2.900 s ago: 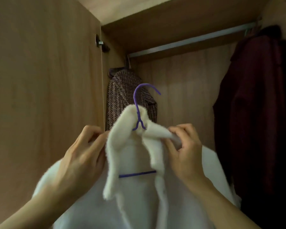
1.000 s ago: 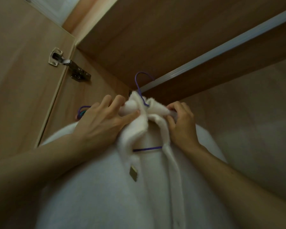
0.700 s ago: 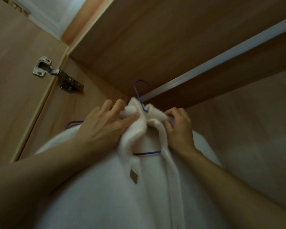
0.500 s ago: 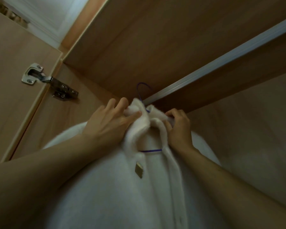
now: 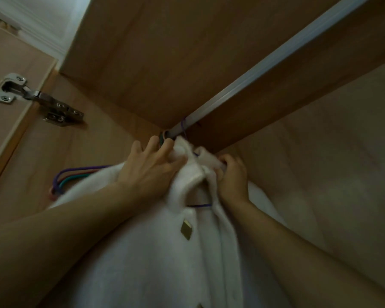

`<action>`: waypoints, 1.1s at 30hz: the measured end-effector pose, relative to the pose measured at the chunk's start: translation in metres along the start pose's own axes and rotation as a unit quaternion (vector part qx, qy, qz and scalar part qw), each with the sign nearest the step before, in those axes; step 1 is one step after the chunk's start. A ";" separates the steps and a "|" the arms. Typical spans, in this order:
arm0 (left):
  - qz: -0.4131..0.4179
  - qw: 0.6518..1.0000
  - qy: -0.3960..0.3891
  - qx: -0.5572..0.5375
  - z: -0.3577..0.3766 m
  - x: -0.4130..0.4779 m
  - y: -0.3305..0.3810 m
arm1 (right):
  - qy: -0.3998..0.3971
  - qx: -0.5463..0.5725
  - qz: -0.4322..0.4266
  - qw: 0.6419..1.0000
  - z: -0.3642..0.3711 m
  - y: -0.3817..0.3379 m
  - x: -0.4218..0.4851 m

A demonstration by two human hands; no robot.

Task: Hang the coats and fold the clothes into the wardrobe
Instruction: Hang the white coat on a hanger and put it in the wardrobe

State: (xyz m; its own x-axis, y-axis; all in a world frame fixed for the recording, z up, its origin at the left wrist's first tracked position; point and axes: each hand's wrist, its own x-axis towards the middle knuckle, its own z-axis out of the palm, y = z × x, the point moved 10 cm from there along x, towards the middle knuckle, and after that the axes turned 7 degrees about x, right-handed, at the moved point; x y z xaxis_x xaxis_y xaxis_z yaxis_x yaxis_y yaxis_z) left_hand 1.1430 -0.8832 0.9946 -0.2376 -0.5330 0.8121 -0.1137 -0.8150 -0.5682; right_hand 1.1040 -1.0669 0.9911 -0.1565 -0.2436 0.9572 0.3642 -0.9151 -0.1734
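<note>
This was a home, seen from inside a bedroom wardrobe of light brown wood-look panels. A metal hanging rail ran under its top board. At the left, a steel cabinet hinge joined the open door to the side wall. White ceiling moulding showed at the far upper left. Spare coloured hangers hung at the left, and a white fleecy coat filled the near view.
</note>
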 end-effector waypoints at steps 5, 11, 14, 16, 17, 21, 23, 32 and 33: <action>0.006 0.998 -0.009 -0.061 0.003 -0.019 0.014 | -0.033 0.004 -0.045 0.998 0.012 -0.008 -0.026; 0.039 0.997 -0.061 -0.008 0.017 -0.032 0.026 | -0.190 -0.128 -0.044 0.972 0.050 0.027 -0.065; 0.048 0.993 -0.099 0.046 0.026 -0.032 0.032 | -0.241 -0.110 -0.019 0.964 0.060 0.037 -0.073; 0.044 0.992 -0.102 0.052 0.025 -0.033 0.035 | -0.254 -0.098 -0.003 0.962 0.061 0.039 -0.076; 0.044 0.993 -0.103 0.045 0.023 -0.036 0.037 | -0.255 -0.100 0.000 0.962 0.060 0.039 -0.078; 0.036 0.990 -0.139 -0.011 0.018 -0.071 0.047 | -0.235 -0.073 0.046 0.968 0.042 0.045 -0.105; 0.023 0.985 -0.166 -0.047 0.012 -0.090 0.052 | -0.230 -0.077 0.083 0.967 0.033 0.052 -0.127; 0.043 0.979 -0.193 -0.057 -0.009 -0.167 0.086 | -0.228 0.168 0.168 0.944 0.011 0.045 -0.233; 0.048 0.978 -0.195 -0.052 -0.004 -0.171 0.089 | -0.247 0.174 0.165 0.939 0.017 0.040 -0.241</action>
State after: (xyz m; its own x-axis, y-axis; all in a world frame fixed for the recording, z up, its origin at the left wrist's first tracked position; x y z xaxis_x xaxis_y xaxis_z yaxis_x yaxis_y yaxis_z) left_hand 1.1693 -0.8630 0.8045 0.1321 -0.6686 0.7318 -0.2112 -0.7403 -0.6382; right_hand 1.1721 -1.0393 0.7569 0.4312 -0.2384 0.8702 0.6096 -0.6340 -0.4758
